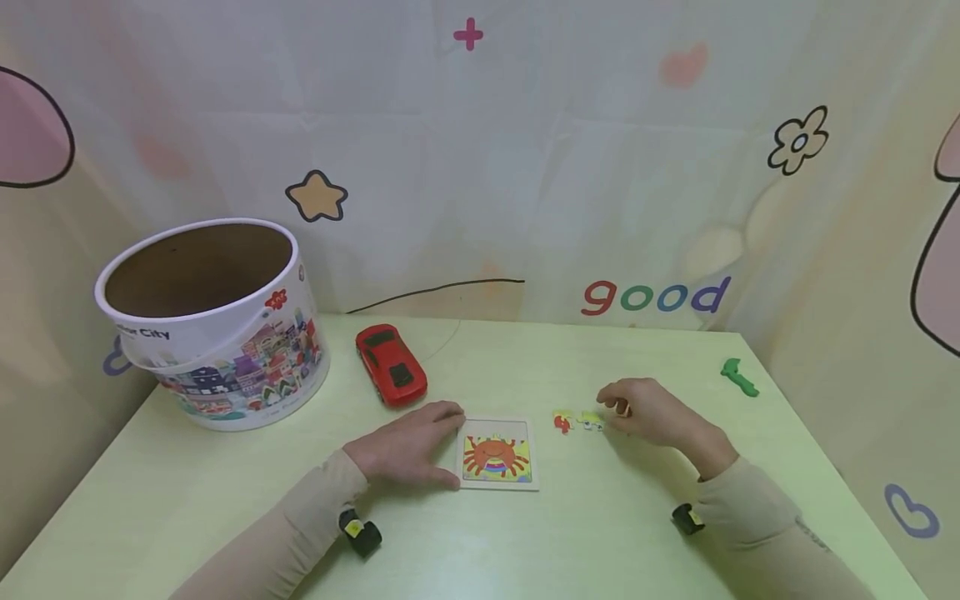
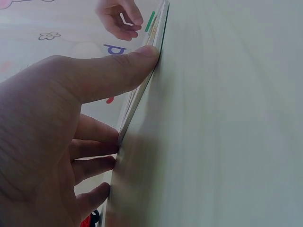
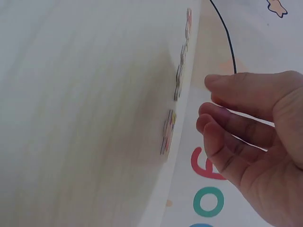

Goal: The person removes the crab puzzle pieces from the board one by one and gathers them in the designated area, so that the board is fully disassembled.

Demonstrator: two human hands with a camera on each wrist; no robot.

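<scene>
Crab puzzle (image 1: 496,457) lies flat on table (image 1: 570,542), left hand (image 1: 408,446) touching its left edge with thumb and fingers spread apart, loose pieces (image 1: 562,422) just right of it, right hand (image 1: 656,414) raised farther right of it, thumb and fingertips apart, red car (image 1: 392,365) beyond it to the left.

The person wears long beige sleeves, the left sleeve (image 1: 273,525) creased toward its cuff and the right sleeve (image 1: 753,508) gathered in loose folds, with a small dark marking (image 1: 813,534) too small to read. Below each cuff sits a compact, blocky black device, the left one (image 1: 364,536) and the right one (image 1: 686,519) each showing a yellow patch.
</scene>
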